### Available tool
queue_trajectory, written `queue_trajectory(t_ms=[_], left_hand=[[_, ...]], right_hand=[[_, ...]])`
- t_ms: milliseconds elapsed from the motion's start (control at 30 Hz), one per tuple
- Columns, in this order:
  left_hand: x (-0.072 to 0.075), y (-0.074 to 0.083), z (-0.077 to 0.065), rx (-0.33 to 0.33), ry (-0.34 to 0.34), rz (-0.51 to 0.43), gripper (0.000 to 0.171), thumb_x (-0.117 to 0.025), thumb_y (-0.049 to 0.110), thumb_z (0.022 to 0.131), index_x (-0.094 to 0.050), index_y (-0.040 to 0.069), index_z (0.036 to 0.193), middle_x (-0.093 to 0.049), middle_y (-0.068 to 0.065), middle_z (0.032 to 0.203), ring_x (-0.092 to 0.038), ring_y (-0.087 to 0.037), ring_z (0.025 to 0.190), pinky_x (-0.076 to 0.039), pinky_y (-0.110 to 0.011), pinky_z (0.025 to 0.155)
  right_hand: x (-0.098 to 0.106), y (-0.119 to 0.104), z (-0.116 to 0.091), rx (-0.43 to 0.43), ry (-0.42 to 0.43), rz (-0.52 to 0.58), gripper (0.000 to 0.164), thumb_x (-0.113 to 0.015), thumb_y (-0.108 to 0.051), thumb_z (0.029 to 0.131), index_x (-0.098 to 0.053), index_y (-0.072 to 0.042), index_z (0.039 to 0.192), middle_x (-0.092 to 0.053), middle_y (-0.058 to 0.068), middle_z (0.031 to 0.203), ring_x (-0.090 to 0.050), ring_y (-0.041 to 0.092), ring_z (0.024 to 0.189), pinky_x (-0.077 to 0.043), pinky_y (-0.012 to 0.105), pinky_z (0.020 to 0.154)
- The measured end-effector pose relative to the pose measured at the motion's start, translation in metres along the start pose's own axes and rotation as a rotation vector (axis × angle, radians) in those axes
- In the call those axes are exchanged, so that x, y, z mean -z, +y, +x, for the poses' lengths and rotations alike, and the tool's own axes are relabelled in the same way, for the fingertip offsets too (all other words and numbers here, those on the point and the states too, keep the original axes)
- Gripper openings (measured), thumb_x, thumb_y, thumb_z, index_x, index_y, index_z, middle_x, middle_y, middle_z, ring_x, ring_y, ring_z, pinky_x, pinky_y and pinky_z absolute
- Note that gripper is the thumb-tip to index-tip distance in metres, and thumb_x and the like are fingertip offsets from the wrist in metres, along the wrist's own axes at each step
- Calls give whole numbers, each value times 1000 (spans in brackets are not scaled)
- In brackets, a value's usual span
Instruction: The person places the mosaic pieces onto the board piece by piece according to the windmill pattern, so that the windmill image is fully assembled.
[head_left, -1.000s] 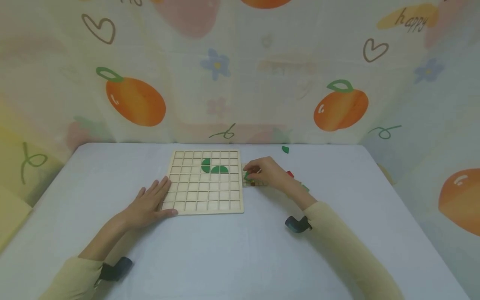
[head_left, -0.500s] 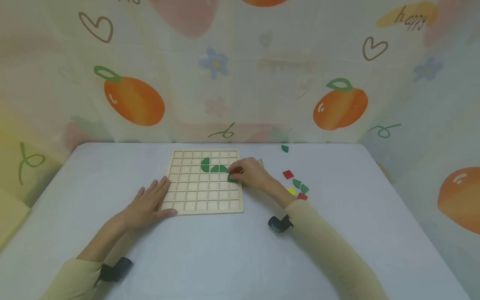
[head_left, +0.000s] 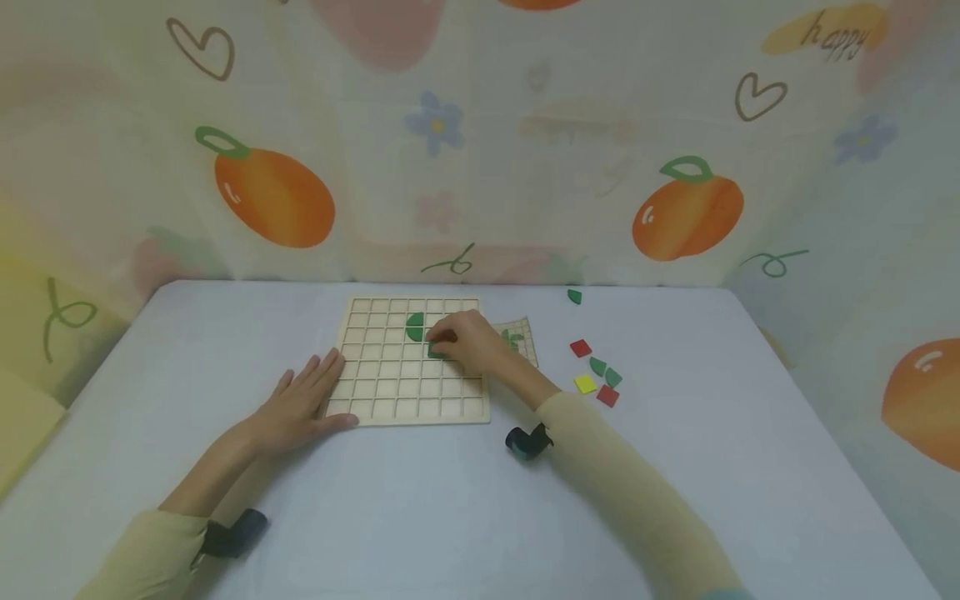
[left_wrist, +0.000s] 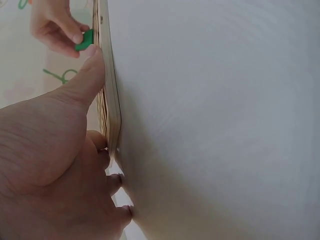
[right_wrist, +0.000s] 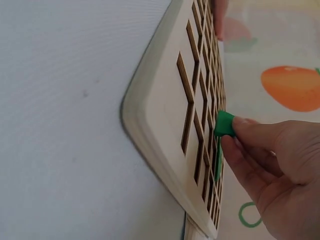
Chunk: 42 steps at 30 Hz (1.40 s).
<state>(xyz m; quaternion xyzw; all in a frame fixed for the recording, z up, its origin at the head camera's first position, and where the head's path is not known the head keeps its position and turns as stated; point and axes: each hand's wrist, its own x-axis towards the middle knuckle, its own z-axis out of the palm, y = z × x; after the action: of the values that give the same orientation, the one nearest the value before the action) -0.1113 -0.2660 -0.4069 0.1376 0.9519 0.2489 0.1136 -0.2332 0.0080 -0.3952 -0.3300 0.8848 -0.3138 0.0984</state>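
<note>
A wooden grid board [head_left: 408,392] lies on the white table. My left hand [head_left: 292,408] rests along its left side, fingers straight, with the thumb at the front left corner. Over the middle of the board, my right hand [head_left: 472,346] pinches a green tile [right_wrist: 224,123] between thumb and fingertips, its lower edge right at the grid. Two green quarter-round tiles [head_left: 415,327] sit in cells just left of that hand. Another green piece [right_wrist: 218,160] shows in the grid in the right wrist view; the head view has it hidden behind the right hand.
Beside the board's right edge is a small gridded pattern card [head_left: 517,337] with a green design. Farther right lie red tiles [head_left: 581,348], a yellow tile [head_left: 585,383] and green quarter-round tiles [head_left: 597,366]. One more green tile [head_left: 574,297] lies near the back edge.
My right hand has moved left from the pattern card to the middle of the board, carrying the green tile. The card and loose tiles are uncovered. The left hand has stayed in place.
</note>
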Motion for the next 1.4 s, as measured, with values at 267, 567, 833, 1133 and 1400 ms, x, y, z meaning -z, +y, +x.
queue_trajectory(t_ms=[267,567,833,1133,1400], left_hand=[[2,4,1,1,5,4,99,-65,51,90,-14,-5,154,-8,-25,161,-3,-48,146,0,-69,111],[0,2,1,0,1,8,99,-64,52,90,-14,-5,154,-8,-25,161,-4,-48,146,0,-68,111],[1,3,1,-5,4,12,99,-65,50,89,-14,-5,154,-8,-25,161,-4,-49,145,-1,-69,111],[2,7,0,-7,9,9,99,-65,50,89,-15,-6,154,-9,-26,161,-5,-49,145,-1,-69,111],[0,4,0,-14,15,15,98,-65,49,90,-15,-6,153,-10,-26,160,-5,-50,145,-2,-69,110]], right_hand=[[-4,-5,6,-4,0,-5,22,-70,-11,91,-73,-4,112,-73,6,109,-66,13,96,-50,18,82],[-9,-9,5,-48,4,-15,22,-68,-7,92,-72,-1,112,-71,9,113,-67,18,100,-52,21,84],[-10,-11,4,-77,10,-18,21,-68,-8,93,-72,-2,113,-72,8,111,-67,17,99,-52,21,83],[-12,-12,5,-84,25,-40,14,-69,-7,92,-76,-5,104,-73,5,106,-67,18,101,-53,22,85],[-14,-11,6,-71,27,-63,12,-68,-6,92,-77,-6,99,-74,4,104,-67,18,103,-52,23,87]])
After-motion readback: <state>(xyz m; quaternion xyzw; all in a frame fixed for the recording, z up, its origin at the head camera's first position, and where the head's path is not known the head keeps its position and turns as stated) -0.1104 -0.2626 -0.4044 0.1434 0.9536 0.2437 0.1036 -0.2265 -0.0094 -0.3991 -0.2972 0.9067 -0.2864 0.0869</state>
